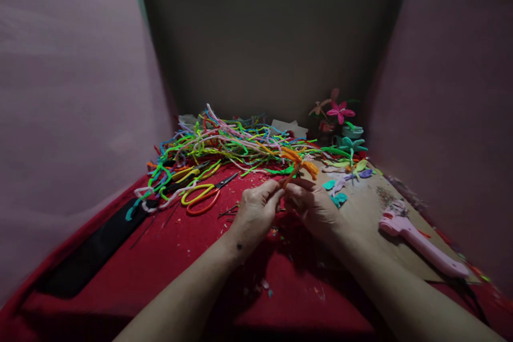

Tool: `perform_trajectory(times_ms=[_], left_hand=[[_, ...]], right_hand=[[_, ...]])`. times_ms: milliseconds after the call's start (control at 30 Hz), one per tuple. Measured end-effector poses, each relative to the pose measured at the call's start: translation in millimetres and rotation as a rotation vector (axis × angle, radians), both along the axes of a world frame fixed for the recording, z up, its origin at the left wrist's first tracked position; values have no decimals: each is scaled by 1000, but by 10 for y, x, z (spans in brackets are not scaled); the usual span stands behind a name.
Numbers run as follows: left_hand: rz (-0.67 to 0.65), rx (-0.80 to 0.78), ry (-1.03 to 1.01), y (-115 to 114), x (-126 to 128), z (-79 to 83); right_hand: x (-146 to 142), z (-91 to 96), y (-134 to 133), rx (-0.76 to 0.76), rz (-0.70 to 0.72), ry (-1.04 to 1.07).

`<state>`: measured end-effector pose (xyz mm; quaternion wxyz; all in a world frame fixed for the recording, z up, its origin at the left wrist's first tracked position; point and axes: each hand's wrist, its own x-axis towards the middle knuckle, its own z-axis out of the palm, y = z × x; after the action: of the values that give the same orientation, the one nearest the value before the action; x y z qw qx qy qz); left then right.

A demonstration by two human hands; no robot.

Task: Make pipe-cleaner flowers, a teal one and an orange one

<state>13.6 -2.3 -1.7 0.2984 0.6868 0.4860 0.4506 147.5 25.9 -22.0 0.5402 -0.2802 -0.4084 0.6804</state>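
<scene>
An orange pipe-cleaner flower (308, 166) rises above my fingertips, its stem slanting down between my two hands. My left hand (256, 206) pinches the lower stem between thumb and fingers. Close against it, my right hand (315, 206) is curled with its fingertips at the same stem. The stem's bottom end is hidden by the fingers. To the left of my left hand lie scissors (202, 199) with one yellow and one red-orange handle loop. Several thin dark sticks (228, 212) are beside that hand.
A tangled heap of coloured pipe cleaners (224, 141) covers the back of the red cloth (172, 278). On the right, a board (368, 224) bears a pink glue gun (420, 248) and teal pieces (339, 200). Finished-looking flowers (340, 112) stand behind. A black flat object (96, 248) lies left.
</scene>
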Motion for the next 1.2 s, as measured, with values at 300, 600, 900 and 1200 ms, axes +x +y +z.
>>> perform_trajectory(times_ms=[300, 600, 900, 1200], left_hand=[[-92, -284, -262, -36, 28, 117], [-220, -486, -544, -57, 17, 187], [-424, -578, -667, -30, -25, 152], [-9, 181, 83, -25, 14, -30]], right_hand=[[36, -16, 31, 99, 48, 16], [47, -20, 35, 133, 106, 26], [25, 37, -22, 95, 117, 29], [-38, -24, -6, 5, -154, 44]])
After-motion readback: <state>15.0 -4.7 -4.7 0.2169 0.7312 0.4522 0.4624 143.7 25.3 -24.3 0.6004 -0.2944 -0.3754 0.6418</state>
